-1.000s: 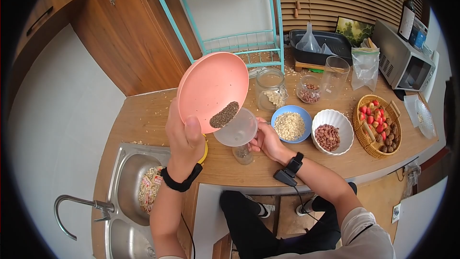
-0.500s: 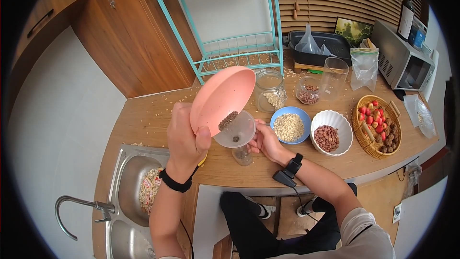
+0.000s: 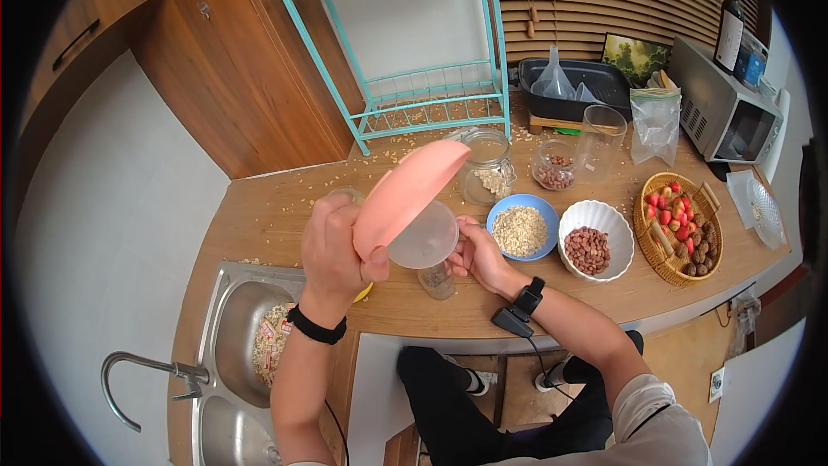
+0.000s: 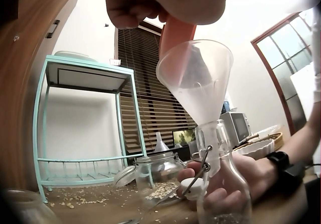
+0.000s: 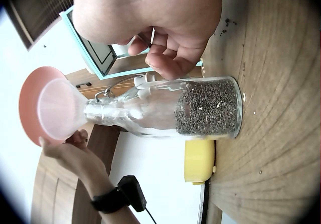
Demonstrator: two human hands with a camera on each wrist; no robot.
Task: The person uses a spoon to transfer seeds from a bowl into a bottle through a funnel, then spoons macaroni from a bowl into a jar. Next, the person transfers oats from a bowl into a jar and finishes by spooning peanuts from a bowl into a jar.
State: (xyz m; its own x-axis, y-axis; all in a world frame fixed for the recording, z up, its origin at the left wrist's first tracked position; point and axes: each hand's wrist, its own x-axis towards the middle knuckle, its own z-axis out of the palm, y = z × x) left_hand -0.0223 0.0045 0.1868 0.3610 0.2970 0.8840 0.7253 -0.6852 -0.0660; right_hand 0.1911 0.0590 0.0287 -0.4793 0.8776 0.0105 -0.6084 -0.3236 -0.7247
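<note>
My left hand (image 3: 332, 246) grips a pink bowl (image 3: 410, 194), tipped steeply with its rim over a clear plastic funnel (image 3: 424, 237). The funnel stands in the neck of a swing-top glass bottle (image 5: 155, 106). Small dark seeds (image 5: 208, 108) fill the bottle's lower part. With curled fingers my right hand (image 3: 485, 256) holds the bottle at its side, near the wire clasp and white stopper (image 4: 194, 188). The bowl's inside is turned away in the head view.
Right of the bottle stand a blue bowl (image 3: 552, 246) of oats, a white fluted bowl (image 3: 625, 246) of reddish nuts and a wicker basket (image 3: 707, 198). Behind are a glass jar (image 3: 488, 147) and a turquoise rack (image 3: 366, 134). A sink (image 3: 207, 328) lies left.
My left hand has tipped the pink bowl further and moved it slightly right and toward me. The seeds seen in the bowl and funnel earlier no longer show there. My right hand stays in place.
</note>
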